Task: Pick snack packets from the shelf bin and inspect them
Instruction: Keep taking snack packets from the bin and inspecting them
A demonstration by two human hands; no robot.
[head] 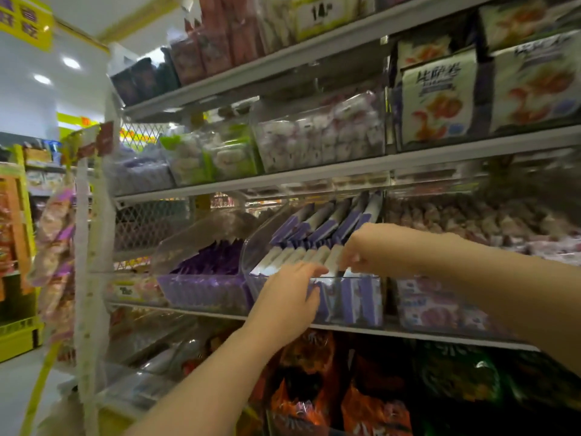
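The person stands close to the store shelves, and both bare arms reach in, one from the bottom and one from the right. The grey shelf edge (pixel 345 329) runs just under the clear bin (pixel 361 302). The next shelf board (pixel 314 173) sits low over the bin, so the gap above it is small. To the left there is open floor (pixel 12 391), past a hanging strip of snacks (pixel 56 234). The left hand (pixel 287 297) holds the front rim of the clear bin, with its fingers curled over the top edge and its thumb on the front wall. The right hand (pixel 371 250) is over the right side of the bin and pinches the white top of one packet (pixel 333 261) in the front row. The clear bin is full of purple and white snack packets (pixel 314 228) that stand in rows and lean back. Just beside it on the left is a second bin (pixel 201 292) with darker purple packets, and a clear flap stands up over it. On the right is a bin of pinkish snacks (pixel 440 305). Under the shelf lie orange bags (pixel 308 391) and green bags (pixel 456 372). Higher up, a clear tub (pixel 320 133) holds white and pink sweets, and boxes (pixel 440 102) stand to its right. The picture is blurry, so small print cannot be read.
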